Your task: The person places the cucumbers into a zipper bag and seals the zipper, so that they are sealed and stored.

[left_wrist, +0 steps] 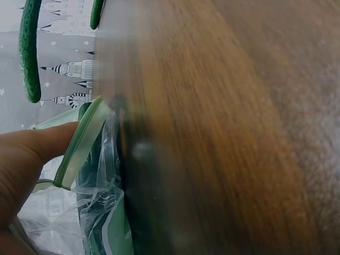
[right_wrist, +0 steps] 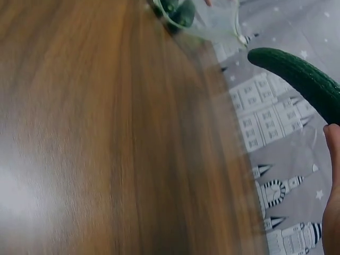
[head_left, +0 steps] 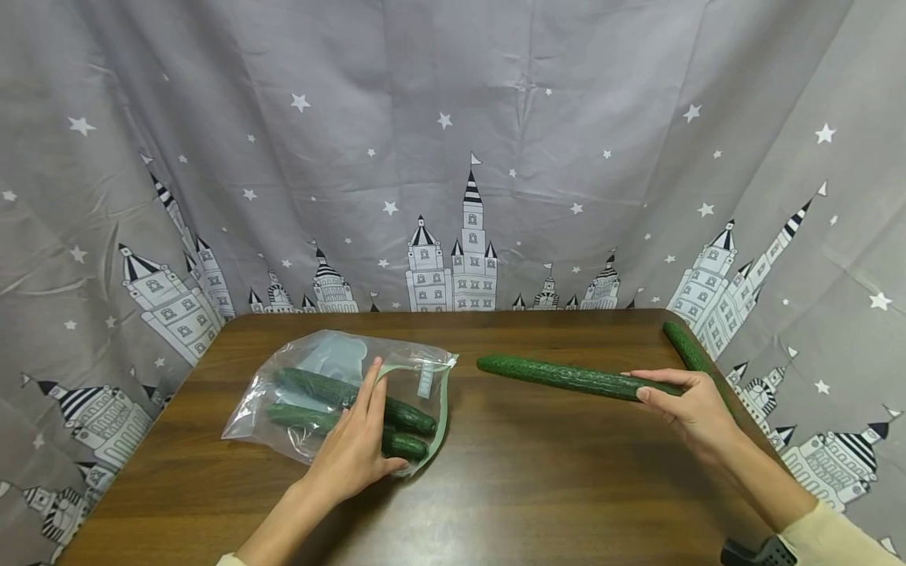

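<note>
On the head view's dial, a clear plastic zip-top bag point(head_left: 249, 415) lies between 7 and 8 o'clock on a brown wood-grain table point(head_left: 524, 487), its pale green rim point(head_left: 444, 413) spread open towards about 4 o'clock. Two dark green cucumbers show inside, an upper cucumber point(head_left: 311, 384) and a lower cucumber point(head_left: 296, 417), side by side, both slanting from 9 to between 3 and 4 o'clock, with their near ends just inside the mouth. The left hand point(head_left: 354, 448) rests over the lower part of the bag, its fingers fairly straight and pointing to 1 o'clock, its thumb spread towards 3; in the left wrist view the tip of that thumb is hidden behind the rim. Out at 4 o'clock, the right hand point(head_left: 697, 413) pinches a long cucumber point(head_left: 559, 374) near one end between thumb and fingers. This cucumber is raised off the table and points just past 9 o'clock, its free tip near the bag's upper corner but apart from it. Beyond the right hand, at its 12 o'clock, another cucumber point(head_left: 683, 344) lies along the table's right edge, running from 11 to 5 and partly hidden by that hand. Grey fabric point(head_left: 566, 79) printed with white stars and castles hangs from 9 through 12 to 3.
</note>
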Demonstrator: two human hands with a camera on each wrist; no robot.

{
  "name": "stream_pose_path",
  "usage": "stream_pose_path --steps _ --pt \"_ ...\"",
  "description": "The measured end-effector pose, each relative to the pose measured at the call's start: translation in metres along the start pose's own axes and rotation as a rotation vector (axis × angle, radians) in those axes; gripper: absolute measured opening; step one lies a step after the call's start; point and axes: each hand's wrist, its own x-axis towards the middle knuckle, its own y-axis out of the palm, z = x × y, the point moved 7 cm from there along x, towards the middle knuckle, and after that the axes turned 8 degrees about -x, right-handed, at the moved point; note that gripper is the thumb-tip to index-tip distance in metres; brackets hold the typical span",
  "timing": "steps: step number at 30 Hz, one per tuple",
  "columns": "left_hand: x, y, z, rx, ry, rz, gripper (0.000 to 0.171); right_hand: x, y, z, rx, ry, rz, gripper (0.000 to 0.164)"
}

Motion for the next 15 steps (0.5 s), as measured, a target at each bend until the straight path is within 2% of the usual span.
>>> stream_pose_path --steps 4,15 --pt "-0.002 0.000 -0.001 0.002 0.007 -0.008 0.139 0.000 0.016 -0.003 -0.027 0.007 0.035 0.039" --pt "-0.001 -0.003 0.000 -0.037 0.003 -0.026 0.140 0.016 0.060 -0.026 -0.132 0.056 0.052 0.030"
